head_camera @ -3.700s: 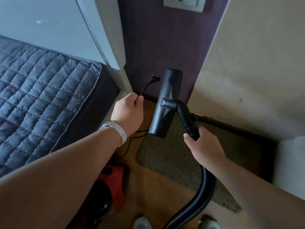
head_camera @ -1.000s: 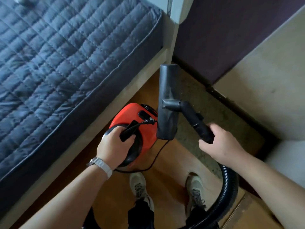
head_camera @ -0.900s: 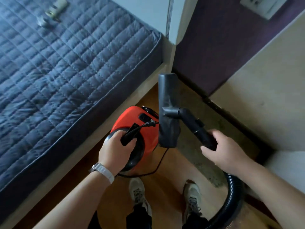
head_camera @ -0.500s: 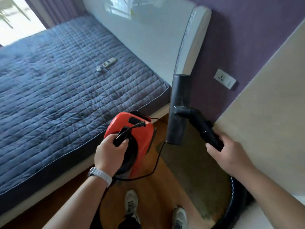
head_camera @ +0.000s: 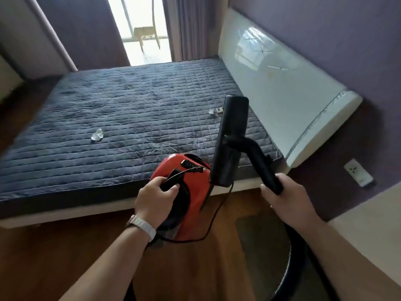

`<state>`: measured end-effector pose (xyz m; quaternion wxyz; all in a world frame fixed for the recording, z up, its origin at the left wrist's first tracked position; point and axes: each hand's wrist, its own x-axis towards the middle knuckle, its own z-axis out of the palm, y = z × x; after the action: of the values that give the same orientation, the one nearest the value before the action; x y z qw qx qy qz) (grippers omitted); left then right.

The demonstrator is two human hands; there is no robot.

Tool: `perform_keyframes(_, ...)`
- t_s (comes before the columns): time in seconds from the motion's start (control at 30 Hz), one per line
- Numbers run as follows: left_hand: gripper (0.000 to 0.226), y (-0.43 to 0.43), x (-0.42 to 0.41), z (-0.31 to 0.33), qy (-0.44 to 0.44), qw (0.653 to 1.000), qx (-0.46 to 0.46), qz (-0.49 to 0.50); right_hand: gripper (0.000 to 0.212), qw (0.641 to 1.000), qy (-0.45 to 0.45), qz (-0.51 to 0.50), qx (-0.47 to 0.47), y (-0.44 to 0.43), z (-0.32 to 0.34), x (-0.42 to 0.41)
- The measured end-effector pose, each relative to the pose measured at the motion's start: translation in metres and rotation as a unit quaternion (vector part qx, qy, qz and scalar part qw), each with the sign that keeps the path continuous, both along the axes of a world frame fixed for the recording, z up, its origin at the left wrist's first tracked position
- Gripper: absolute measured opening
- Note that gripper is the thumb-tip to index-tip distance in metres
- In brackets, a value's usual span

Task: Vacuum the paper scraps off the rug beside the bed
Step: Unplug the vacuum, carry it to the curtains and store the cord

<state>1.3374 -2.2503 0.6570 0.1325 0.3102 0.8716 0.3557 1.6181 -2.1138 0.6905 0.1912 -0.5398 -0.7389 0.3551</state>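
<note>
Closest to me, low on the right, is the rug [head_camera: 260, 246]: flat, dull brown-green, lying on the wood floor [head_camera: 65, 257] beside the bed. I can't see any paper on the bit that shows. The black hose [head_camera: 289, 268] curves over it. It's ribbed & bendy, so I think it'll drag and tug. My L hand [head_camera: 156, 198] has its fingers [head_camera: 173, 189] wrapped tight round the black handle on the red vac [head_camera: 195, 198], which looks lifted off the floor. It's a small round tub, hard plastic, prob not too heavy, but it could swing, so the handle is the right spot to hold. A thin cord [head_camera: 214, 218] dangles under it & could snag. My R hand [head_camera: 284, 196] is clenched round the stiff black tube [head_camera: 260, 164], good for steering. The long flat nozzle [head_camera: 232, 137] sticks up in the air, not on the rug. Further off, on the blue quilted bed [head_camera: 130, 101], sit a crumpled white scrap [head_camera: 97, 134] and a second scrap [head_camera: 211, 111] near the headboard [head_camera: 282, 88]. Paper like that is v. light & soft, so it should suck up easy.
</note>
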Motion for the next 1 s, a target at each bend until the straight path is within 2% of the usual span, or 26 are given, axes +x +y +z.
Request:
perform_keyframes(0.2, 0.012, -0.081, -0.084, 0.024, 0.002, 0.996, 0.045, 0.074, 0.014, 0.995, -0.013, 0.075, 0.057, -0.042, 0.018, -0.113)
perform_keyframes(0.43, 0.014, -0.186, -0.205, 0.042, 0.036, 0.987, 0.079, 0.138, 0.009, 0.989, 0.014, 0.130, 0.069, -0.112, 0.032, -0.259)
perform_keyframes(0.63, 0.014, -0.268, -0.294, 0.046, 0.043, 0.973, 0.097, 0.206, 0.008, 0.971, 0.013, 0.216, 0.104, -0.171, 0.036, -0.378)
perform_keyframes(1.0, 0.012, -0.399, -0.392, 0.049, 0.012, 0.927, 0.126, 0.352, 0.012, 0.942, 0.014, 0.324, 0.081, -0.251, 0.035, -0.552)
